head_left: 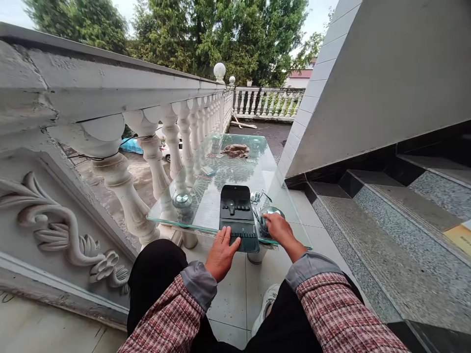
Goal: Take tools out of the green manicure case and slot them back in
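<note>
A dark green folding case (235, 196) lies unfolded near the front edge of the glass table (206, 215), with a row of small loops along its lower part and a few dark pieces in its middle. My left hand (221, 250) rests on the lower left edge of the case, fingers and thumb apart. To the right of the case, my right hand (278, 228) has its fingertips pressed together at small items by a round metal table support; what they hold, if anything, is too small to name. Small metallic tools (255, 197) lie just beyond, right of the case.
A crumpled brown cloth (236, 150) lies at the table's far end, and a small light blue packet (208, 170) sits left of the middle. A white balustrade (169, 132) borders the left; stone steps (371, 215) rise on the right.
</note>
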{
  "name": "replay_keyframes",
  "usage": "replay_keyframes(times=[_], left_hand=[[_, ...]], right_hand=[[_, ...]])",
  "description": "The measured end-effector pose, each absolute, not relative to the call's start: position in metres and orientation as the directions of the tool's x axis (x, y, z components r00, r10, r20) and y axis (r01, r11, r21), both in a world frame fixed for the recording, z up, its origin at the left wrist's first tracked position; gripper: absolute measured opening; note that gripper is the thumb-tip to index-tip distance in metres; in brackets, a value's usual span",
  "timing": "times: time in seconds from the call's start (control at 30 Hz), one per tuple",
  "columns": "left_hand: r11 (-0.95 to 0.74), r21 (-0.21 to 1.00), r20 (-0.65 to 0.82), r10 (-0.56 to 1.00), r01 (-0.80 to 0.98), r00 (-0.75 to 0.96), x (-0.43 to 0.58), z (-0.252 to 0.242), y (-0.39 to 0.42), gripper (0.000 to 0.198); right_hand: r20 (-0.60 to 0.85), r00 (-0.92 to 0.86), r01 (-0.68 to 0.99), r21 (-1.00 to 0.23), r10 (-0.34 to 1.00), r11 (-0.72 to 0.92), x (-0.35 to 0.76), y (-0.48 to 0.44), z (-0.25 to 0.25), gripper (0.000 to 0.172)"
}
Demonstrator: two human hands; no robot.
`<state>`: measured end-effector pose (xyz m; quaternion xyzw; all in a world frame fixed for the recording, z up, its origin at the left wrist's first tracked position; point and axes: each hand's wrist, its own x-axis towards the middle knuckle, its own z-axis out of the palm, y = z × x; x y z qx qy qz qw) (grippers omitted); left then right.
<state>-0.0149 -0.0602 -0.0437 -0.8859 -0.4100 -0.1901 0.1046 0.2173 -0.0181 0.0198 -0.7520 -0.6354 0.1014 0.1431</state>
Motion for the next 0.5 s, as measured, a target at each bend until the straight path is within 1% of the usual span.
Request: replay_keyframes(times=[0.1,0.2,0.33,0.5], left_hand=[[-0.640,-0.030,0.420,0.689,0.768,0.590,-0.0148,-0.0432,-0.0610,0.047],[-0.636,-0.024,0.418,0.695,0.771,0.586,-0.0151,-0.0426,-0.0624,0.047],[-0.636,-0.011,0.419,0.698,0.772,0.581,-0.0149,-0.0423,-0.0640,0.046],[-0.642,-0.017,0.418,0.692,0.766,0.589,-0.0149,-0.0422,-0.0643,0.046]], right_hand=[[0.002,0.125,0.954,-0.276,0.992,-0.120,0.2095,-0.0177,0.0180,0.037],[-0.019,0.111,0.968,-0.223,0.994,-0.112,0.2076,-0.0199,0.0189,0.037],[-0.023,0.141,0.975,-0.172,0.990,-0.143,0.2090,-0.0224,0.0238,0.032],[-0.012,0.203,0.967,-0.154,0.979,-0.202,0.2059,-0.0186,0.0238,0.030]])
